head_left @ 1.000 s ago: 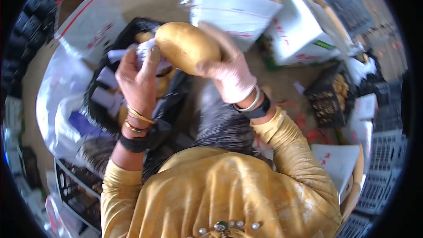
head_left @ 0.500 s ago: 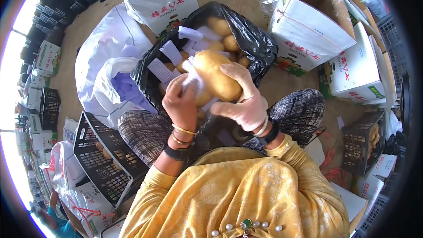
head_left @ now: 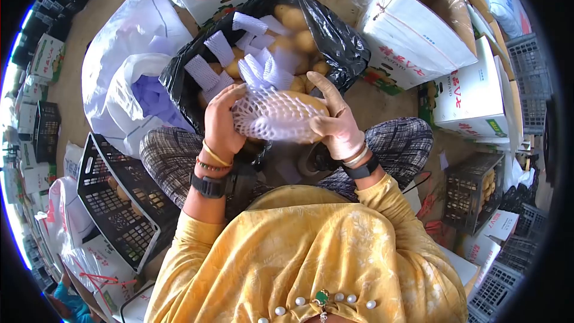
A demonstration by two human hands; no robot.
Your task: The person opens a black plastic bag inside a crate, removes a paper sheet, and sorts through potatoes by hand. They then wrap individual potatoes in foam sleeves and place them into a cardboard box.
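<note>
A large potato is held level between my two hands, most of it inside a stretched white foam net sleeve. My left hand is closed around the sleeved end. On the other side, my right hand, in a pale glove, grips the bare end between thumb and fingers. Just beyond them lies a container lined with a black plastic bag. It holds loose potatoes and several flattened foam sleeves.
At left, a white sack stands by an open bag of foam sleeves. A black crate sits by my left knee. Potato cartons stand ahead and right; another crate holds potatoes. A person in teal is at lower left.
The foam sleeve, bunched at the potato's left end before, now stretches over most of it. The potato has turned level and come nearer my body. My left hand has moved left and opened wider around it.
</note>
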